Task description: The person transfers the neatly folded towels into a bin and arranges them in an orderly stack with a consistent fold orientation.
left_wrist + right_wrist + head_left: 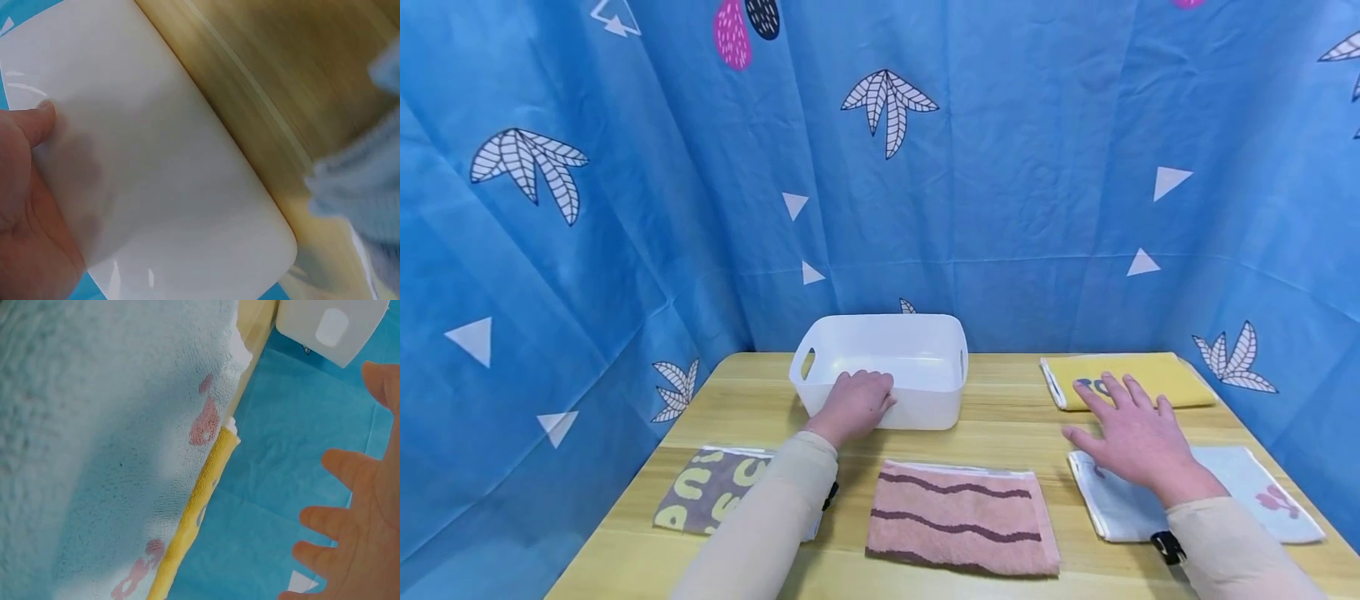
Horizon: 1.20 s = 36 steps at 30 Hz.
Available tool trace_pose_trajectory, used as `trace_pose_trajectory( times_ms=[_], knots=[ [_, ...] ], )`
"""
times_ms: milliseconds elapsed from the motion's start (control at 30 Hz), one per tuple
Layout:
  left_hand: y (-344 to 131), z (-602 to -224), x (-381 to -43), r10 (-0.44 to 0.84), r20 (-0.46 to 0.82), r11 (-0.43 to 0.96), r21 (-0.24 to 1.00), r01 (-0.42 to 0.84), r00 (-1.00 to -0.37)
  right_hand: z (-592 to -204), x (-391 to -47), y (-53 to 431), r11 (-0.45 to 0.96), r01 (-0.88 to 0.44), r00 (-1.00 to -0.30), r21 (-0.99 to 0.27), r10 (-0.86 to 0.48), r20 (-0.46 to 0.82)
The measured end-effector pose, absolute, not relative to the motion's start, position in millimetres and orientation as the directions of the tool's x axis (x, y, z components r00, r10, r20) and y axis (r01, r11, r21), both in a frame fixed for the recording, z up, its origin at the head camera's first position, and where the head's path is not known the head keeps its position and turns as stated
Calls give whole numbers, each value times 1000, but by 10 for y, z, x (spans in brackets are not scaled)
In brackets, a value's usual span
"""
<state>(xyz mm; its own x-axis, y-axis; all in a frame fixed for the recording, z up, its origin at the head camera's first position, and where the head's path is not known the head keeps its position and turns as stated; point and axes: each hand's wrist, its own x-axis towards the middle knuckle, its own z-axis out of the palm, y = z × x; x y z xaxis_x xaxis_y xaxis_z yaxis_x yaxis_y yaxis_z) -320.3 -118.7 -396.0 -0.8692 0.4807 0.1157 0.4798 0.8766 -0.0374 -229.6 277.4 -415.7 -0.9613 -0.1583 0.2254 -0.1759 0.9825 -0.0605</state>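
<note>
A white plastic basket with handle holes stands at the back of the table. My left hand grips its near rim; in the left wrist view the thumb lies against the outer wall and the other fingers go over the edge, hidden. With fingers spread, my right hand is over a folded light blue towel with pink motifs, holding nothing. Its fingertips overlap the front edge of a folded yellow towel in the head view.
A folded pink towel with dark wavy stripes lies at the front middle of the wooden table. To its left a grey towel with yellow-green shapes is partly under my left forearm. Blue patterned curtains enclose the back and sides.
</note>
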Motion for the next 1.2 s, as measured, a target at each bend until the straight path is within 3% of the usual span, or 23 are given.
trace_pose_trajectory(
  times_ms=[1200],
  knots=[
    [28,-3944,-2983,453,113,891,-100,443,-884,-4124,-2254,2727,985,-157,-970,-74,-139,201]
  ],
)
